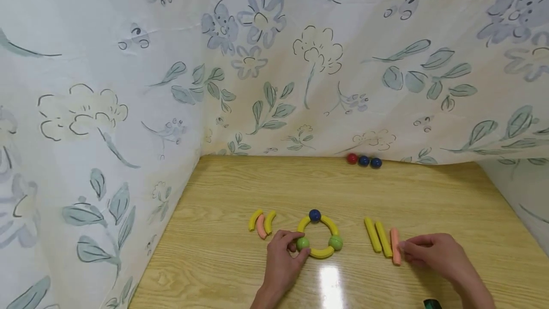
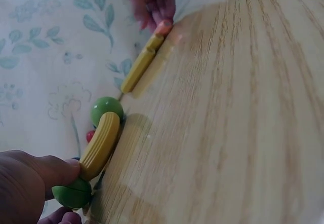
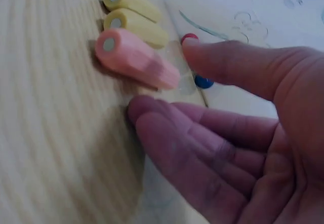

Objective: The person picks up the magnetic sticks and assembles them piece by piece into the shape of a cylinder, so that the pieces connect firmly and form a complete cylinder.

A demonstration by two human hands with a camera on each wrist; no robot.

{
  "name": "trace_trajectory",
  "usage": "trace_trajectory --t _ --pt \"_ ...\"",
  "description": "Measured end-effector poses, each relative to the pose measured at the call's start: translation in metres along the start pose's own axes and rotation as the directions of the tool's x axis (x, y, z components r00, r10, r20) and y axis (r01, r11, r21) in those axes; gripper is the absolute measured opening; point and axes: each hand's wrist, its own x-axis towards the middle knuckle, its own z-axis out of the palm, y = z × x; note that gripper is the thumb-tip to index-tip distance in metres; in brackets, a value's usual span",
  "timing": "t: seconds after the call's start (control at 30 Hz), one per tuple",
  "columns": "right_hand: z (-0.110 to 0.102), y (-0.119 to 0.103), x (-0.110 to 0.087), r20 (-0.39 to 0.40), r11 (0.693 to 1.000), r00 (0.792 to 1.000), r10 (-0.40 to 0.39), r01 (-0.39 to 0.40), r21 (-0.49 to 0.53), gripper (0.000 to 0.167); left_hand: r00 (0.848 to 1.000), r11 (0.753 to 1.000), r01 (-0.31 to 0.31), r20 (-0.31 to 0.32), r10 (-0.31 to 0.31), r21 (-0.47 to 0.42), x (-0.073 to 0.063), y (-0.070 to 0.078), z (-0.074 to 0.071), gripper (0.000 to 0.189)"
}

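Observation:
My left hand (image 1: 281, 257) pinches a green ball (image 1: 303, 242) at the left of a ring on the wooden table. That ring joins curved yellow sticks (image 1: 329, 224) with a dark blue ball (image 1: 315, 215) at the top and a second green ball (image 1: 336, 242) at the right. Beside a straight pink stick (image 1: 396, 247) is my right hand (image 1: 437, 254). In the right wrist view its thumb and fingers stand apart, with the pink stick (image 3: 134, 57) just beyond the fingertips. Two straight yellow sticks (image 1: 383, 240) lie left of the pink one; round silvery discs show in their ends.
Two curved yellow sticks (image 1: 269, 222) and a curved pink stick (image 1: 260, 227) lie left of the ring. At the back edge sit a red ball (image 1: 352, 159) and two blue balls (image 1: 376, 162). Flowered cloth (image 1: 266, 108) hangs behind and at both sides. A dark object (image 1: 432, 303) shows at the bottom.

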Motion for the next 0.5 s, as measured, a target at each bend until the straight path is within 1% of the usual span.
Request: trace_trajectory --t 0.13,0.2,0.3,0.37,0.43,0.5 --pt "0.002 -0.011 0.002 -0.009 0.992 1.0 -0.019 0.018 -0.124 0.054 1.0 1.0 0.023 0.007 -0.023 -0.004 0.002 0.003 -0.001 0.031" --pt "0.003 -0.015 0.001 -0.013 0.982 0.999 -0.037 0.033 -0.188 0.052 1.0 1.0 0.026 0.009 -0.026 -0.007 0.002 0.004 -0.001 0.031" --pt "0.004 -0.022 0.001 -0.022 0.958 0.998 -0.064 0.056 -0.282 0.045 0.999 1.0 0.03 0.011 -0.03 -0.009 0.003 0.006 -0.002 0.03" --pt "0.005 -0.026 0.001 -0.026 0.942 0.997 -0.078 0.065 -0.329 0.04 0.999 0.999 0.031 0.011 -0.031 -0.007 0.003 0.007 -0.002 0.03" --pt "0.006 -0.028 0.001 -0.036 0.931 0.997 -0.071 0.054 -0.361 0.037 0.999 1.0 0.031 0.01 -0.031 -0.006 0.003 0.007 -0.001 0.03" --pt "0.006 -0.029 0.001 -0.039 0.927 0.997 -0.061 0.042 -0.373 0.036 1.0 1.0 0.028 0.008 -0.028 -0.006 0.003 0.007 -0.001 0.03"
